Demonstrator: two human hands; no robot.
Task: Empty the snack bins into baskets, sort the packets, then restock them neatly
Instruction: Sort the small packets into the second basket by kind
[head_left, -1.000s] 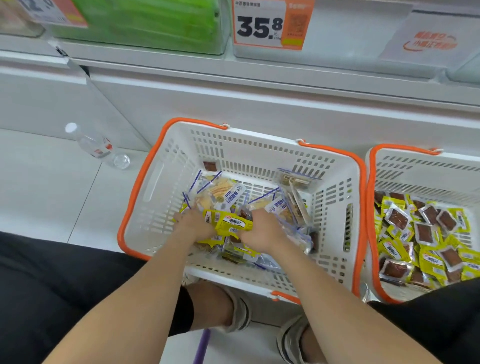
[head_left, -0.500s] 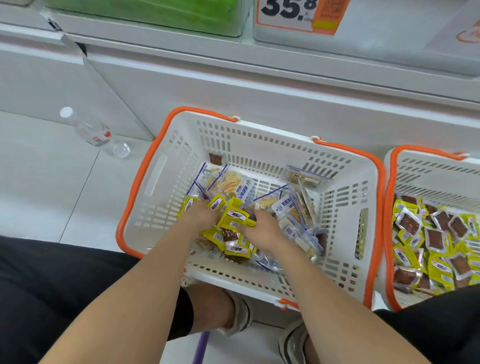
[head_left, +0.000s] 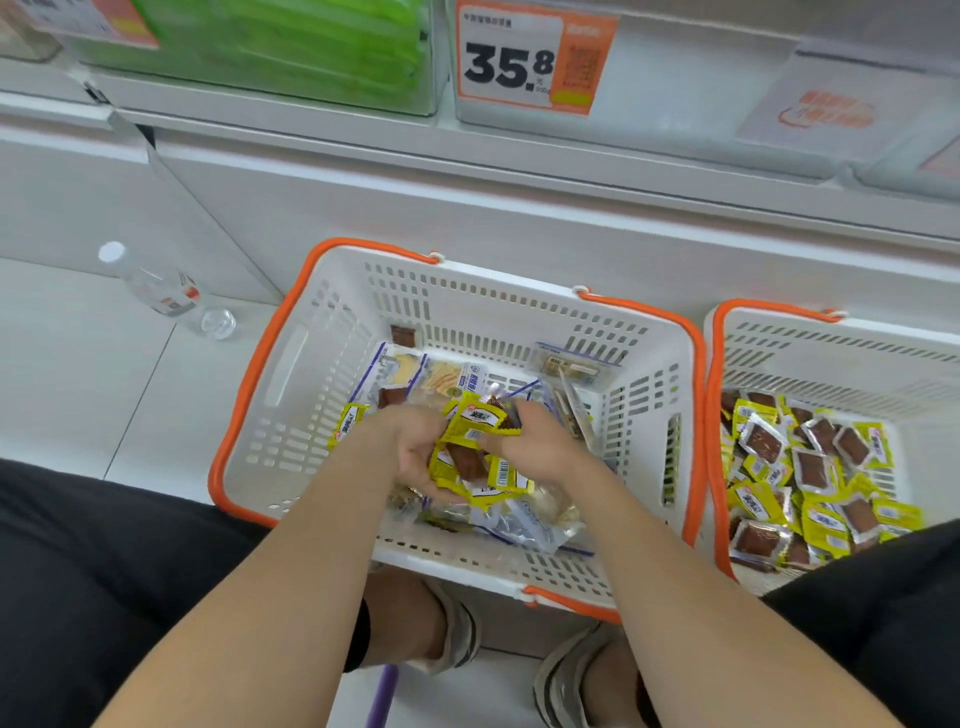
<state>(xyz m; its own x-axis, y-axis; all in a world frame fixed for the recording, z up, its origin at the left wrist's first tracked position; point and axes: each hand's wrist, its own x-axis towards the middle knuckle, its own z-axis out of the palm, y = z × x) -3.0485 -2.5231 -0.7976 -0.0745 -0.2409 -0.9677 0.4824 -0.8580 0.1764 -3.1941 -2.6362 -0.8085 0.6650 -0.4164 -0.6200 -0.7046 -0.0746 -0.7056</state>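
Step in hand: sorting, it seems; the person is picking yellow packets (head_left: 475, 423) out of the mixed basket (head_left: 291, 395).
Left hand (head_left: 410, 449): fingers curled up under the bundle, cupping it from below and from the left.
Right hand (head_left: 540, 447): closed against the bundle's right side, thumb pinching the top packet.
Where the bundle is: between both hands, lifted just above the blue-and-white packets (head_left: 441, 374) on the basket floor.
Likely target: the second basket (head_left: 831, 353), already holding the same yellow packets.
Key relation: that basket lies to the right of the grip, just past the mixed basket's orange rim, so the right hand is nearer.
Straggler: one yellow packet (head_left: 347, 423) lies just left of the left hand.
Risk: a loose, slippery stack could shed packets while crossing the rim.
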